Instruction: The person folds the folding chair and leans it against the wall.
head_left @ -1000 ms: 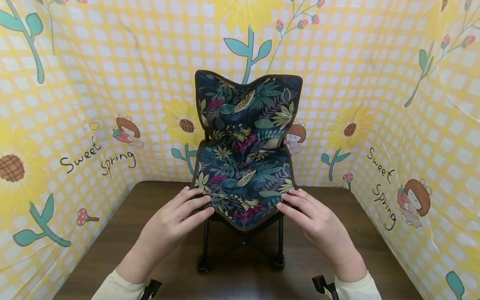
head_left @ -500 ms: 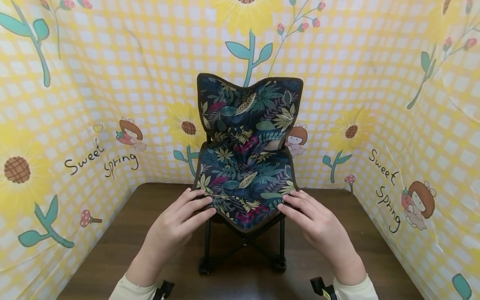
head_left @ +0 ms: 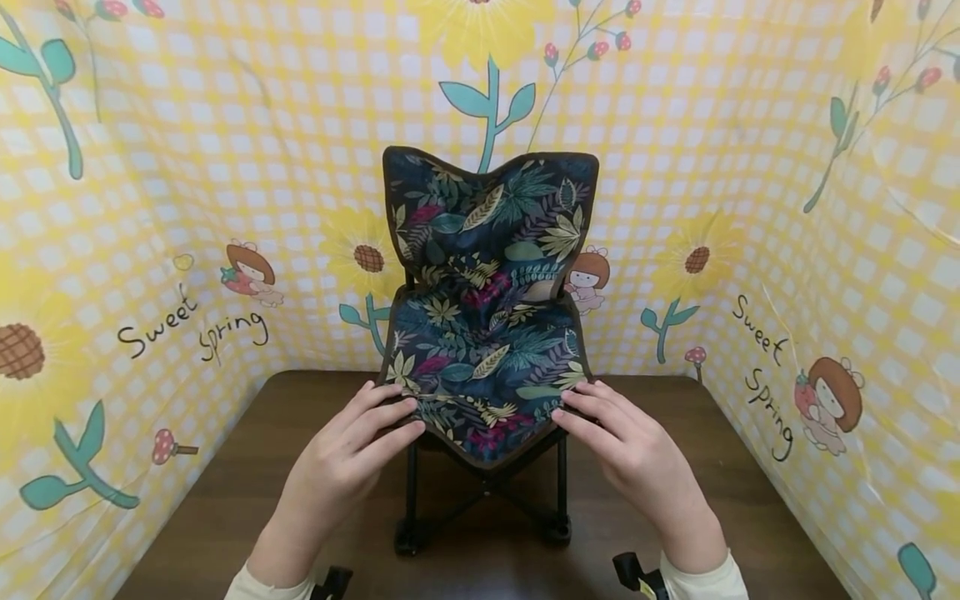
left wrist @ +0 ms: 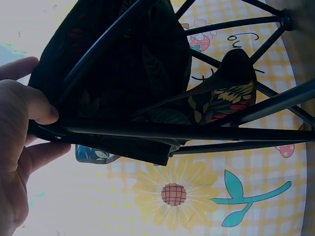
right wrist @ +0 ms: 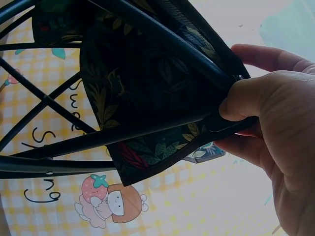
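A small folding chair (head_left: 487, 358) with dark leaf-patterned fabric and black tube legs stands unfolded on the brown table. My left hand (head_left: 345, 450) grips the seat's front left corner, fingers over the fabric. In the left wrist view, the left thumb (left wrist: 47, 114) lies against the underside by a leg tube (left wrist: 197, 130). At the front right corner my right hand (head_left: 630, 442) pinches the seat the same way. The right wrist view shows the right thumb (right wrist: 238, 103) beneath the corner, where the black tubes (right wrist: 128, 132) meet the fabric.
The brown tabletop (head_left: 225, 492) extends around the chair's feet. A yellow checked cloth (head_left: 300, 150) printed with sunflowers surrounds the table at the back and both sides. Behind the chair, its backrest (head_left: 491, 208) rises close to the cloth.
Both hands keep their hold on the seat corners, and the chair stays in place. Only the head view shifts slightly.
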Tool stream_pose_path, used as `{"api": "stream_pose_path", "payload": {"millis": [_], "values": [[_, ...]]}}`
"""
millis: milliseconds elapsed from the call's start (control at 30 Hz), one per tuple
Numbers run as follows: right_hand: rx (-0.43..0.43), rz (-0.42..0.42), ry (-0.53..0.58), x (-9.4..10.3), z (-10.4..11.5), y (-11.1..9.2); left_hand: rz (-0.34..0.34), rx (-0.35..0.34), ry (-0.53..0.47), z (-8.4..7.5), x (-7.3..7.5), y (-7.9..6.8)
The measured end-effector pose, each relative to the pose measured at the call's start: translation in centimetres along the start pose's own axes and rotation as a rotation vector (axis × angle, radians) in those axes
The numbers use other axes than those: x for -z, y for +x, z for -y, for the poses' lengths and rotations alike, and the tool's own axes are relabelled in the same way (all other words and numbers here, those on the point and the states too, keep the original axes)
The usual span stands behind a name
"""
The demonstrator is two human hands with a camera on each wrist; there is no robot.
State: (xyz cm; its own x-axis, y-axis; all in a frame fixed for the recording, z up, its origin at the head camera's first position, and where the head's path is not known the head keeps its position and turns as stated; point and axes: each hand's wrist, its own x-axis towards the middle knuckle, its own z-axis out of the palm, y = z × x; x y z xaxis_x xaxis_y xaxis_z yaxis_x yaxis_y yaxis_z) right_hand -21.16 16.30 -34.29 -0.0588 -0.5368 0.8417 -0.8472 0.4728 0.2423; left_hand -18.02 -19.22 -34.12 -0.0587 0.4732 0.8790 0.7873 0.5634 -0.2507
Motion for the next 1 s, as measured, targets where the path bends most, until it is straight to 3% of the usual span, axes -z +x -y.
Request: {"api": "stream_pose_path", "payload": {"millis": [1000], "values": [[0.007, 0.002, -0.025, 0.08, 0.39, 0.78, -0.060, -0.020, -0.012, 0.18, -0.29, 0.69]]}}
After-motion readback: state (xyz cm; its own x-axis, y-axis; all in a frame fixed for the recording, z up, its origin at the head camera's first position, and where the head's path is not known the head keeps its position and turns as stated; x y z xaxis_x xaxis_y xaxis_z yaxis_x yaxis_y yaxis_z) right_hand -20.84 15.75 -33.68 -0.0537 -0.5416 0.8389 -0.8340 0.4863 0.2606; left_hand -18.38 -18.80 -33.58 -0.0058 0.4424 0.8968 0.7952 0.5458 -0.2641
